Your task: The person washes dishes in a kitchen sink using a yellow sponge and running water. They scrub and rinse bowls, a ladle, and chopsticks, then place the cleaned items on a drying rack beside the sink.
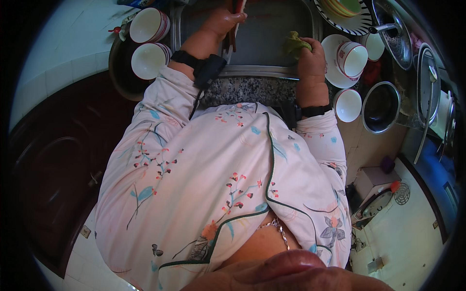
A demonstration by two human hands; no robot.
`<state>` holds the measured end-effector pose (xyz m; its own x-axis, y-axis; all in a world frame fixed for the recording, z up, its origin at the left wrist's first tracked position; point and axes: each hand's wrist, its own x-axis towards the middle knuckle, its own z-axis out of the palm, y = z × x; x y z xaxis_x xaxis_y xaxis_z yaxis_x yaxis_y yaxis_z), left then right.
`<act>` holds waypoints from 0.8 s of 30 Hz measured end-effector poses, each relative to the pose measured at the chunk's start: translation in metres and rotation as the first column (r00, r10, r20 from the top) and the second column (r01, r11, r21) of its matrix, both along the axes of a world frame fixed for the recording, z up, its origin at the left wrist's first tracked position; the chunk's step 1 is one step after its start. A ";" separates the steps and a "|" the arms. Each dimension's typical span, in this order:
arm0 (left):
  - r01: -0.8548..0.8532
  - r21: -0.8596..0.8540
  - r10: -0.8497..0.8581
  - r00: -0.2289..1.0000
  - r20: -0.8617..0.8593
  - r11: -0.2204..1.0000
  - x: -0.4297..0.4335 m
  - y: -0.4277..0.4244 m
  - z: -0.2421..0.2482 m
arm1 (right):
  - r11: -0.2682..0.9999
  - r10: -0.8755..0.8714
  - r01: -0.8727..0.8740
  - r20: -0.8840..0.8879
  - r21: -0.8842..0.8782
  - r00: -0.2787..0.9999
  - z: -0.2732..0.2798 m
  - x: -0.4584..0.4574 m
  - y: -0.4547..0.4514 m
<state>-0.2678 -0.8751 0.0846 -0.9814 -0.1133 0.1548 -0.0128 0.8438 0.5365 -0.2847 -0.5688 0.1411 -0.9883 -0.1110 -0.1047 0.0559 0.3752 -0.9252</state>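
At the top of the head view, my left hand (224, 22) is closed round a bundle of chopsticks (232, 40), some brown, some white and red. The bundle is held above a stainless steel sink basin (267, 54). Over the basin's right side, my right hand (314, 52) grips a crumpled yellow-green cloth (294, 44); the cloth hangs out past the fingers to the left. Both wrists wear black straps with dark devices. The far ends of the chopsticks are cut off by the picture's top edge.
Stacked white bowls (146, 61) stand left of the sink. To its right are a white plate (329, 74) with bowls, a single bowl (347, 105), a metal basin (381, 107), a striped plate (358, 27) with bowls on it, and a metal lid (398, 43). A speckled counter edge (251, 91) runs before me.
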 end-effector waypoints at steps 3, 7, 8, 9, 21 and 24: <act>0.029 0.594 -0.025 1.000 -0.015 0.804 0.000 -0.010 -0.016 | 0.997 -0.026 0.030 0.049 -0.075 0.998 0.002 -0.002 0.000; -0.070 0.957 0.061 0.997 0.055 0.281 -0.002 -0.012 -0.023 | 0.975 -0.110 0.131 0.120 -0.182 0.987 0.005 -0.002 -0.002; -0.036 0.970 0.056 0.998 0.023 0.242 -0.002 -0.009 -0.022 | 0.970 -0.118 0.140 0.118 -0.199 0.986 0.006 -0.002 -0.002; -0.001 0.980 0.049 0.999 -0.009 0.201 -0.002 -0.006 -0.021 | 0.964 -0.139 0.161 0.115 -0.213 0.984 0.007 -0.003 -0.002; -0.031 0.992 0.075 0.996 0.041 -0.125 -0.021 0.027 -0.003 | 0.956 -0.040 -0.003 -0.139 -0.293 0.989 0.002 0.005 -0.021; -0.004 0.919 0.105 0.993 0.050 -0.395 -0.035 0.042 0.003 | 0.877 0.051 0.134 0.366 -0.462 0.929 0.001 0.014 -0.021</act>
<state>-0.3026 -0.8330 0.0880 -0.9564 -0.1996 -0.2134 0.0463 -0.8245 0.5640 -0.2703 -0.5898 0.1423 -0.8971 -0.1979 -0.3951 0.4210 -0.1107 -0.9003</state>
